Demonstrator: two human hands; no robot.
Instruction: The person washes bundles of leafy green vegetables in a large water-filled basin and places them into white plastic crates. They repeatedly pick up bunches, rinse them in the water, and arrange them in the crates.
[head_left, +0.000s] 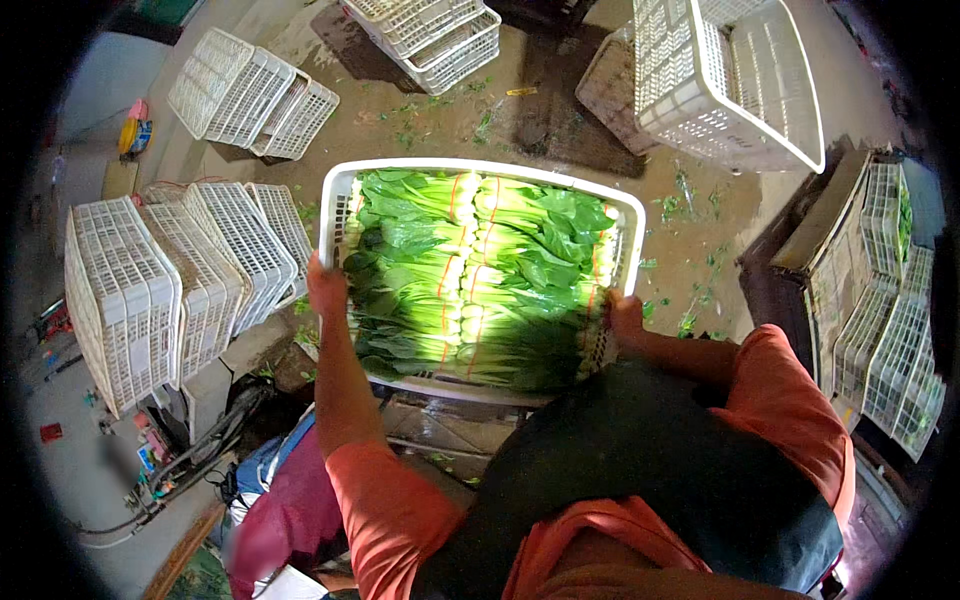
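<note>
In front of my body is a white slatted plastic crate (480, 166). Bundles of leafy greens (420, 236) with pale stem ends fill it, tied with red bands (489, 214). The stem ends of the bundles meet along the crate's middle, with dark leaves toward the sides. My left hand (327, 289) grips the crate's left side wall. On the opposite side my right hand (626, 315) is closed around the right wall near its lower corner. The fingers of both hands are partly hidden by the rim.
Stacked white crates (124, 292) stand at the left, with more crates (251, 94) beyond. A large crate (720, 82) sits tilted at the upper right. The floor (420, 124) is wet, with leaf scraps. Another person (300, 517) is at the lower left; crates (889, 352) line the right.
</note>
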